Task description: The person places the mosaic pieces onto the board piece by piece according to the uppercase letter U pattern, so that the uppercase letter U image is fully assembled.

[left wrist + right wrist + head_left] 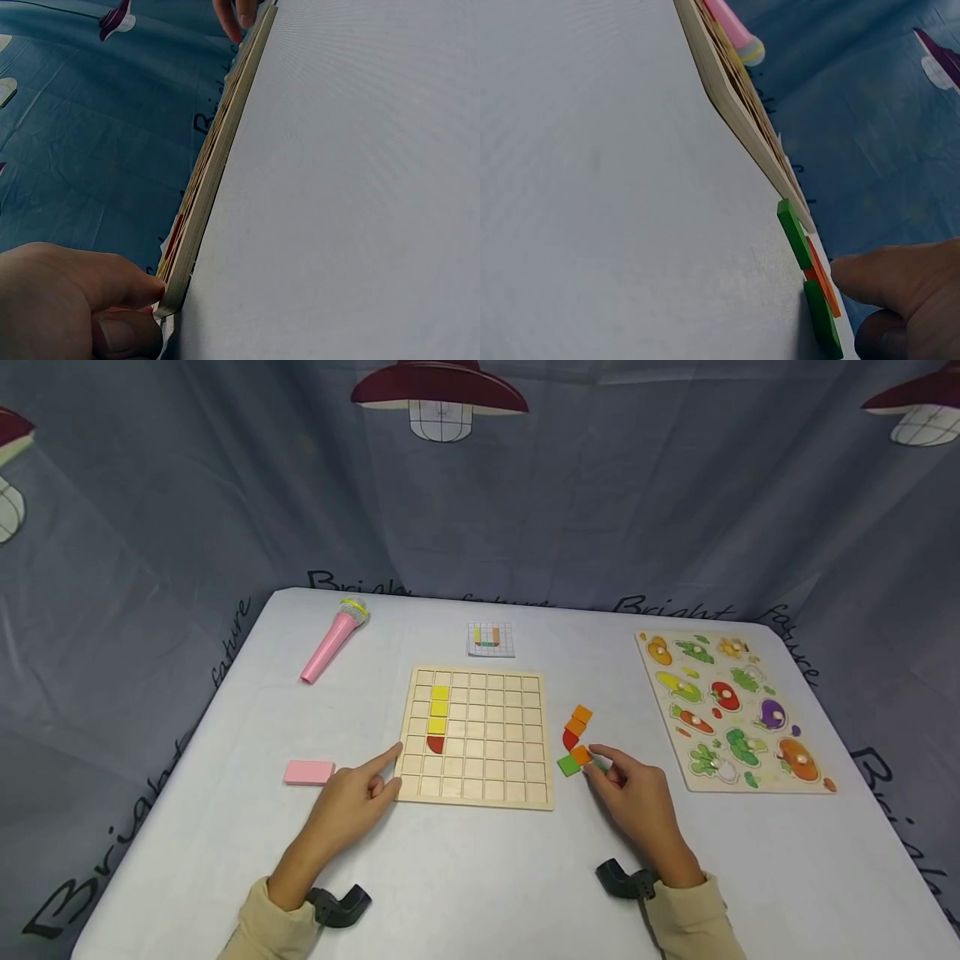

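Several loose tiles sit right of the board; right hand half-curled at them, grip I can't tell. Left hand, index extended, touches board's left edge. I'd pinch one squarely.

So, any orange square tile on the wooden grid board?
No, all the visible orange square tiles lie off the wooden grid board, to its right.

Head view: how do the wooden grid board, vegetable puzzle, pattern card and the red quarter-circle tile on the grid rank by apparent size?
Largest to smallest:
1. Wooden grid board and vegetable puzzle: too close to rank.
2. Pattern card.
3. Red quarter-circle tile, clearly smallest.
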The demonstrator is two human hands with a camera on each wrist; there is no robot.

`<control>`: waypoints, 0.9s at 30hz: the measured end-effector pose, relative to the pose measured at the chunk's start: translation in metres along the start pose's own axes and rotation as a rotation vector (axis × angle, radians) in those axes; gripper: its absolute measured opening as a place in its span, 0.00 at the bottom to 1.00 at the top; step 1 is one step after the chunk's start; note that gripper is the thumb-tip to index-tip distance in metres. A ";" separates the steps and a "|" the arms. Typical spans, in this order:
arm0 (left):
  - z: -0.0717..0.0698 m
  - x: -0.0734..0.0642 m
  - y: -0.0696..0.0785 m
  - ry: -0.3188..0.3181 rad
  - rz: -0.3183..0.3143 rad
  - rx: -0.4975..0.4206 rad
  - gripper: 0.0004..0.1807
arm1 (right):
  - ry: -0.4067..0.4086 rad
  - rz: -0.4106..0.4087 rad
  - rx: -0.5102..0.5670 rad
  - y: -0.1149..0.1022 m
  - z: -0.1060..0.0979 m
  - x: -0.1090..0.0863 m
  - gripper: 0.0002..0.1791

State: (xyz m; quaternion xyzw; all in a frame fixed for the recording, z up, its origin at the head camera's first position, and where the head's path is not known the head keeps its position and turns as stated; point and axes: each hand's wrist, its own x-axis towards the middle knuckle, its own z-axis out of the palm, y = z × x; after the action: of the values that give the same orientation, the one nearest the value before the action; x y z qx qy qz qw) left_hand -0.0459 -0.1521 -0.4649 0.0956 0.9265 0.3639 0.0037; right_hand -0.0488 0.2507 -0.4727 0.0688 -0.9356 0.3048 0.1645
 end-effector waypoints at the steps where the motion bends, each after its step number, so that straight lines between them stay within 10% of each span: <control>1: 0.000 0.000 0.000 0.001 0.003 0.001 0.27 | -0.003 0.008 -0.004 0.000 0.000 0.000 0.16; 27: 0.001 0.001 -0.004 0.005 0.011 0.000 0.28 | -0.061 0.093 -0.117 -0.016 0.012 -0.005 0.21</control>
State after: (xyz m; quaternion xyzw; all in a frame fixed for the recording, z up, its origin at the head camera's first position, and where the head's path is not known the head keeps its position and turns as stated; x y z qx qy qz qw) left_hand -0.0471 -0.1539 -0.4679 0.0998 0.9261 0.3640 -0.0004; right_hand -0.0436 0.2307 -0.4747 0.0247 -0.9586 0.2545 0.1255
